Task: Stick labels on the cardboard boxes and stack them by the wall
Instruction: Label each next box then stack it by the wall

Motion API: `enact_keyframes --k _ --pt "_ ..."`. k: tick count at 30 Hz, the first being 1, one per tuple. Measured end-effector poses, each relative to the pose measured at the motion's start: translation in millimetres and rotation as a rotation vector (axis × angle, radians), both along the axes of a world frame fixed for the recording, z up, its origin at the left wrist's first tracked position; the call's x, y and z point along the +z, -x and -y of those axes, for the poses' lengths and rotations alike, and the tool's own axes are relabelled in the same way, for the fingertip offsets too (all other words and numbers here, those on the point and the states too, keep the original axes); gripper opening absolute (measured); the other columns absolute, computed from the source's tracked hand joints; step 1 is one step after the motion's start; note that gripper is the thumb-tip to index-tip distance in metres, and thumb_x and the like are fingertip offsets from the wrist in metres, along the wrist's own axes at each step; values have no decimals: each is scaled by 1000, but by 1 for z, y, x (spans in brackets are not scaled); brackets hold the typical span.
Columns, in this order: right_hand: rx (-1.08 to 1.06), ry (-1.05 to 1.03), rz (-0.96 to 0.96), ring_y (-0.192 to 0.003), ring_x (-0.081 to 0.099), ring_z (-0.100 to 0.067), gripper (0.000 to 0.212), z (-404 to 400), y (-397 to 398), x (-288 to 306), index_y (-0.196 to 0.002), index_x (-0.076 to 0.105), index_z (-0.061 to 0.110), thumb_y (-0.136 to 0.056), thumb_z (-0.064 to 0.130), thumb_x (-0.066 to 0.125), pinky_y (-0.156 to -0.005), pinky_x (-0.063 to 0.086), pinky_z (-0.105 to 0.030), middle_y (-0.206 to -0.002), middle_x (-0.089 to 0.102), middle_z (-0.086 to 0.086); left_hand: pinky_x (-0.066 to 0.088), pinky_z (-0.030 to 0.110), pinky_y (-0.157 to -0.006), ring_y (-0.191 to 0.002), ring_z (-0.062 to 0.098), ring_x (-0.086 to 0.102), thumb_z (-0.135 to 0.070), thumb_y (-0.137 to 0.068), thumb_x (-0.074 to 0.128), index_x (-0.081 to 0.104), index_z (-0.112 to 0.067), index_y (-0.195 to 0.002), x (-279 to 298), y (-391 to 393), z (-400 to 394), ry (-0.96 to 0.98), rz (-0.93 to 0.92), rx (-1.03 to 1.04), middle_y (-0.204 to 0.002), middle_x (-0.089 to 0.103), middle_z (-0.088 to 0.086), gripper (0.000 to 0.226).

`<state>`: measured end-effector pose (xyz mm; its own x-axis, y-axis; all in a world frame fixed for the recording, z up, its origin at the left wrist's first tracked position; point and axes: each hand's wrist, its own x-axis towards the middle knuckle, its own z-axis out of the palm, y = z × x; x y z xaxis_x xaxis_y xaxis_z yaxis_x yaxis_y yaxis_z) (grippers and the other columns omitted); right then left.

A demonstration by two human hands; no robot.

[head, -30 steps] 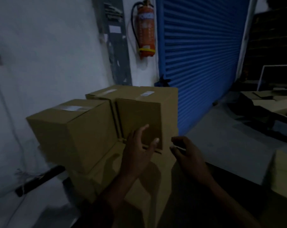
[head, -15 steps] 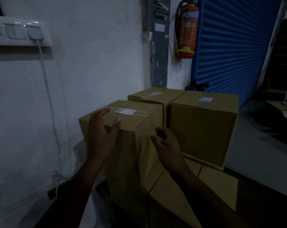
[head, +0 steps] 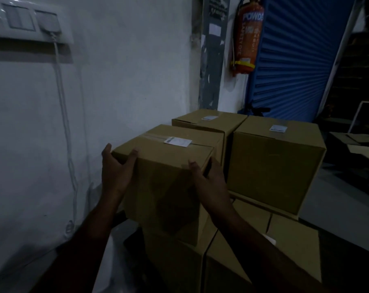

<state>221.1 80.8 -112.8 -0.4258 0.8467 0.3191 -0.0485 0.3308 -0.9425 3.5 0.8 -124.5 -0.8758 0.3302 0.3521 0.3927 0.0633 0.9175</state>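
Observation:
A brown cardboard box (head: 168, 187) with a white label (head: 177, 141) on its taped top sits on top of lower boxes (head: 291, 240), close to the white wall (head: 115, 81). My left hand (head: 115, 172) grips its near left corner, thumb on the front edge and fingers round the side. My right hand (head: 209, 180) grips its near right edge, thumb on the front face. Two more labelled boxes stand on the same layer: one behind (head: 209, 123) and one to the right (head: 272, 166).
A switch panel (head: 20, 22) with a white cable (head: 63, 123) hangs on the wall at left. A red fire extinguisher (head: 248, 39) hangs beside a blue roller shutter (head: 295, 60). Flattened cardboard and a dark table (head: 357, 142) lie at far right.
My view turned left towards the wall. Both hands moved from the right-hand boxes to the near left box and now grip its two front corners.

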Motion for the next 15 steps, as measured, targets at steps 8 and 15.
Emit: enact_keyframes --k 8,15 --pt "49 90 -50 -98 58 -10 32 10 -41 12 -109 37 53 -89 42 59 -84 56 -42 -107 51 20 50 27 -95 -109 12 62 -47 -86 70 66 -17 -129 9 -33 38 -124 -97 -30 -126 65 0 52" --pt "-28 92 -98 -100 61 -14 63 26 -125 12 -141 32 44 -86 47 61 -62 55 -28 -127 54 7 41 30 -97 -115 11 49 -42 -90 67 60 -26 -130 27 -125 60 -180 -112 -11 -131 50 -2 44"
